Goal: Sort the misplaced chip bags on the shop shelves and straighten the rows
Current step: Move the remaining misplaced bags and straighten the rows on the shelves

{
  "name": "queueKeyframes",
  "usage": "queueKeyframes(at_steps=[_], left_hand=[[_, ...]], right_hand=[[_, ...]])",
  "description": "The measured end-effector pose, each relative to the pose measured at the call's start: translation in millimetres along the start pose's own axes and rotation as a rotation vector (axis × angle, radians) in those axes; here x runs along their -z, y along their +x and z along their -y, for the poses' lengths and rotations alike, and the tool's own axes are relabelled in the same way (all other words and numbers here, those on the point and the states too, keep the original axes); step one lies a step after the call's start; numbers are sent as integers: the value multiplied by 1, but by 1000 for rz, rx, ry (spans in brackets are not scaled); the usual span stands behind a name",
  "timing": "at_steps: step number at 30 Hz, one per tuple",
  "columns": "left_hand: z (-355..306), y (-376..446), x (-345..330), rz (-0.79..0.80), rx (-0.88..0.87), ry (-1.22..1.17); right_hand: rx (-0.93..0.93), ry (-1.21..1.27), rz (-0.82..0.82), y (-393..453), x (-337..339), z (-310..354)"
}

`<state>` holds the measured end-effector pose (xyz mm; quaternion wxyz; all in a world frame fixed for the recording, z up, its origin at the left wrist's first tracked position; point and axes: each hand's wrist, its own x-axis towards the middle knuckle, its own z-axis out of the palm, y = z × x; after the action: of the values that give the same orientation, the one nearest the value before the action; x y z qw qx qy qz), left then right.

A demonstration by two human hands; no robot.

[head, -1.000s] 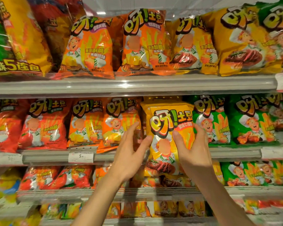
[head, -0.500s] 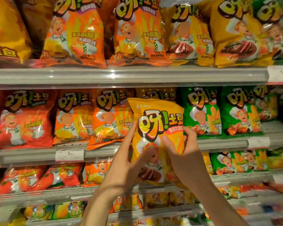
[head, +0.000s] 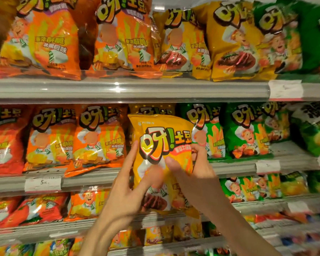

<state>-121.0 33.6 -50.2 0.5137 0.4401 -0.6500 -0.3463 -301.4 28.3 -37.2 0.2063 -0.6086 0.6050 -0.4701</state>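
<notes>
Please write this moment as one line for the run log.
stage: bag pulled from middle shelf | held: yellow chip bag | right hand: grips bag edge | left hand: fingers straight against bag front | neighbours: orange left, green right

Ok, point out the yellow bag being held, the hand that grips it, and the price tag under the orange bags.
yellow bag (head: 161, 143): head view, on the printed logo.
right hand (head: 198, 179): head view, on the back of the hand.
price tag (head: 42, 183): head view, on the white label's middle.
</notes>
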Motion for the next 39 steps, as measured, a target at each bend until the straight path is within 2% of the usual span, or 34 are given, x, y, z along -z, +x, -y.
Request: queueKeyframes(at_steps=[3,8,13,22,39], left_hand=[[-5,0,-17,-67,-14,38],[-13,3,-42,-180,-43,84],[-18,5,-55,-236,-28,138],[-19,6,-55,-273,15,186],[-12,8,-23,-289,24,141]], right_hand=[[51,-108,13,15,19,-5],[298,-282,-85,58,71,-25],[228,-484,-86,111,79,-52],[103,-401,-68,123,51,-55],[135,-427,-150,126,57,-27]])
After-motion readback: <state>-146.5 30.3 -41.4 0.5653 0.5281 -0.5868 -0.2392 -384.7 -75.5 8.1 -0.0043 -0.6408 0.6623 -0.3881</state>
